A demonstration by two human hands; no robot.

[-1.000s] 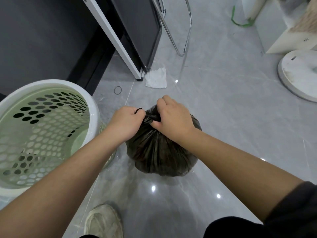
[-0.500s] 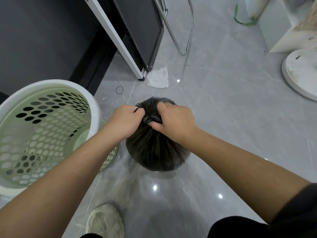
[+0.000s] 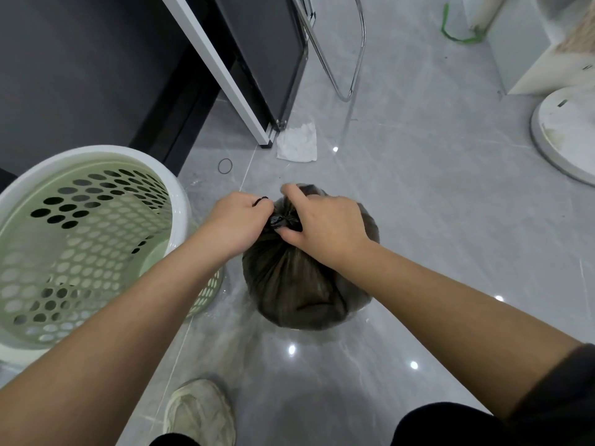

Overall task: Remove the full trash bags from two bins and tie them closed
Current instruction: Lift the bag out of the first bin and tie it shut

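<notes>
A full black trash bag [image 3: 302, 284] stands on the grey tiled floor in the middle of the view, its top gathered into a small knot. My left hand [image 3: 236, 222] grips the bunched plastic on the knot's left side, a strip of bag looped over a finger. My right hand [image 3: 322, 226] pinches the knot from the right with thumb and curled fingers, while its index finger is raised. A perforated pale green bin [image 3: 80, 246] with a white rim stands just left of the bag, with no bag inside it.
A crumpled white tissue [image 3: 297, 143] and a thin black ring [image 3: 225, 165] lie on the floor beyond the bag. A dark cabinet with a white frame [image 3: 225, 75] and a chrome chair leg [image 3: 347, 69] stand behind. A round white base [image 3: 566, 136] is far right. My shoe [image 3: 199, 413] is below.
The bag's neck has been drawn into a tighter knot between the hands. My right index finger has lifted off the plastic. The hands stayed above the bag.
</notes>
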